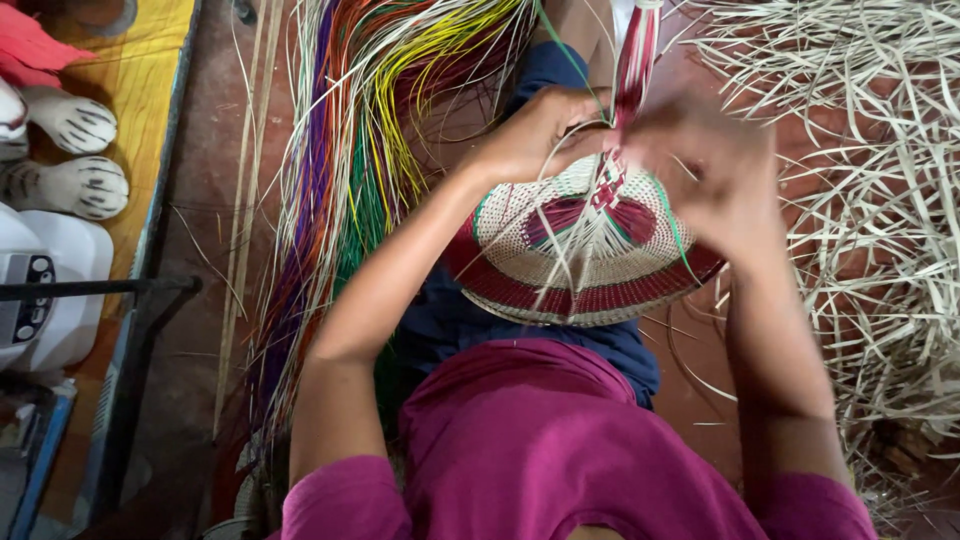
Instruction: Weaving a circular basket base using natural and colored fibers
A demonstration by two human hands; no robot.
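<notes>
Floor (210,200): bare reddish-brown, worn, seen from above; the person sits on it, lap covered in dark blue cloth, magenta top at the bottom of the view. At far left, a yellow mat (150,80) with a blue edge runs along the floor; on it lie two white soft-toy paws (75,150) with dark stripes, and below them a white plastic appliance (45,290). A dark metal bar (100,288) crosses that appliance, reaching toward the floor strip. Left of the lap, a thick bundle of coloured strips (345,170) (purple, orange, green, yellow, white) fans from the top edge down past the left elbow. Right side: a loose heap of pale strips (880,220) covers the floor to the frame edge. Open floor is only the narrow strip between mat and coloured bundle. The woven basket base (580,250), round, cream with red and green bands, rests on the lap, centre frame. Left hand (535,135) grips strands at its upper rim, fingers closed. Right hand (705,165) is motion-blurred at the upper right rim; cannot tell what it clamps. The hands sit close together, a red-and-white strand bunch (635,55) rising between them.
</notes>
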